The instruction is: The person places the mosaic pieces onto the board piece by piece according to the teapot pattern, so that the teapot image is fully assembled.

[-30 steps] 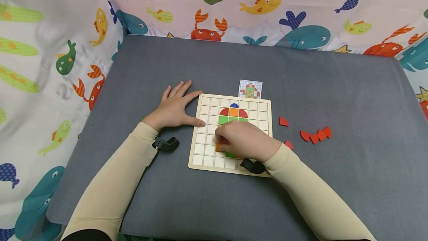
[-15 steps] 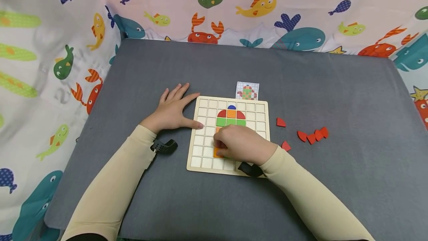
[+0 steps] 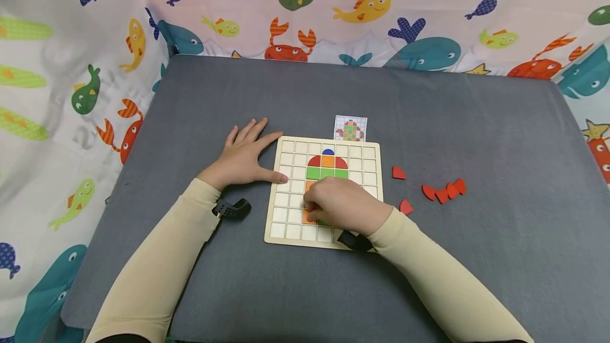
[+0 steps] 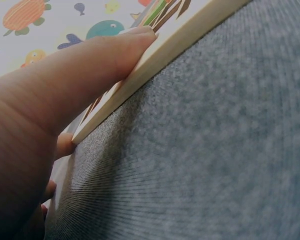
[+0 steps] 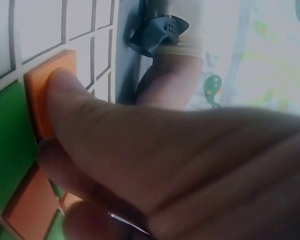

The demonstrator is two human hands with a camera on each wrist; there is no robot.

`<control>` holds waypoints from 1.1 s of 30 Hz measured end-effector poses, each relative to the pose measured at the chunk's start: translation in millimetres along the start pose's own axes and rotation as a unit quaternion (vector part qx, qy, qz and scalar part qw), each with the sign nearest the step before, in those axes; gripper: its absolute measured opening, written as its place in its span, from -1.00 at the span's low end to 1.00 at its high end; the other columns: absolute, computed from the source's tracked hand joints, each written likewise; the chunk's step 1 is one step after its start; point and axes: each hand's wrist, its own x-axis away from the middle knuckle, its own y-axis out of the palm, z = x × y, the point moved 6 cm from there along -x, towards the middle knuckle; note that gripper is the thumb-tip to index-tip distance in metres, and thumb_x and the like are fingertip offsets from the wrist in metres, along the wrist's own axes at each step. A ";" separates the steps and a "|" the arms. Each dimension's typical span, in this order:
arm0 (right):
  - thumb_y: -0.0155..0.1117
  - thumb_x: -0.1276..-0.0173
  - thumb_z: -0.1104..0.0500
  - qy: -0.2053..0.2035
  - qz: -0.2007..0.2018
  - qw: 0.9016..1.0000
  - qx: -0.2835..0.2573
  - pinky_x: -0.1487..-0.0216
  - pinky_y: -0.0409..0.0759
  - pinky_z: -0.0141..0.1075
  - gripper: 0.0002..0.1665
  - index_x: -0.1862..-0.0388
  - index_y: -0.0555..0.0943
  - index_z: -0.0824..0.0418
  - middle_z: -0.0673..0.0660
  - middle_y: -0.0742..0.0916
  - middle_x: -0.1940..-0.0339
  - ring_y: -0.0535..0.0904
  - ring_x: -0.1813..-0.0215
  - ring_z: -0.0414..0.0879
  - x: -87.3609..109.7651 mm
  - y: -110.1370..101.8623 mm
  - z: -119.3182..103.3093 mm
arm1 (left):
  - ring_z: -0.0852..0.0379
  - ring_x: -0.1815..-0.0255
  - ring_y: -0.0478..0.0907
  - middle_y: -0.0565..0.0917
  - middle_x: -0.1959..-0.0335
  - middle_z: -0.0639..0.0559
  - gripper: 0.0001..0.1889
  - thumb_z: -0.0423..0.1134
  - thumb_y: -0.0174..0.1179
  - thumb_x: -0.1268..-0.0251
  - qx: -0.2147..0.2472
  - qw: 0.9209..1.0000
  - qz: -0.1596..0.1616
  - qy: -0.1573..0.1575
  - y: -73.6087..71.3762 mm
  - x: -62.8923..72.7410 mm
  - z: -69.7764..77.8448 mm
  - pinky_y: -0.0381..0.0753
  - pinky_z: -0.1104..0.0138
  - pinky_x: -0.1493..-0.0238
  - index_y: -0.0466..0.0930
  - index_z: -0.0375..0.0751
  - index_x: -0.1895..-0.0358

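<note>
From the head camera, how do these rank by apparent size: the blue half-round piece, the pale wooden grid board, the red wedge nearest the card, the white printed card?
Largest to smallest:
1. Pale wooden grid board, by far
2. White printed card
3. Red wedge nearest the card
4. Blue half-round piece

Six o'clock lay open; ten and four were blocked.
Around the board (image 3: pixel 278 216), bare tabletop (image 3: pixel 271 290) ran between the left sleeve (image 3: pixel 162 263) and right sleeve (image 3: pixel 443 274) at six o'clock. The left hand (image 3: pixel 243 158) barred ten, the right sleeve four; the right hand (image 3: pixel 345 205) covered the middle. Loose red pieces (image 3: pixel 441 196) cluttered three o'clock; a small card (image 3: pixel 350 128) lay at one.
</note>
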 end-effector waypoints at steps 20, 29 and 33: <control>0.52 -0.39 0.16 0.129 -0.002 0.983 -0.129 0.31 0.54 -0.23 -0.81 0.06 0.81 0.15 -0.01 0.76 0.31 0.56 0.34 -0.10 36.1 -57.1 90.5 | -0.05 -0.77 -0.42 -0.21 -0.78 0.00 0.26 0.61 0.43 0.14 0.007 1.000 -0.004 0.002 -0.7 0.6 -0.6 -0.51 -0.17 -0.64 0.12 0.29 -0.70; 0.49 -0.42 0.04 0.240 0.014 0.960 -0.142 0.25 0.57 -0.19 -0.70 0.00 0.75 0.19 0.11 0.75 0.22 0.60 0.23 -0.01 69.1 -75.6 148.2 | -0.05 -0.77 -0.43 -0.23 -0.78 0.00 0.27 0.64 0.40 0.14 0.001 1.000 -0.006 0.003 1.1 -0.1 -2.6 -0.52 -0.18 -0.64 0.09 0.31 -0.71; 0.49 -0.42 -0.04 0.258 0.007 0.958 -0.126 0.20 0.57 -0.17 -0.59 -0.01 0.71 0.25 0.12 0.76 0.19 0.61 0.21 -0.02 76.8 -73.2 163.5 | -0.06 -0.77 -0.43 -0.23 -0.78 0.00 0.27 0.62 0.41 0.13 -0.002 1.000 -0.005 0.005 1.3 0.1 -2.7 -0.52 -0.18 -0.64 0.09 0.30 -0.71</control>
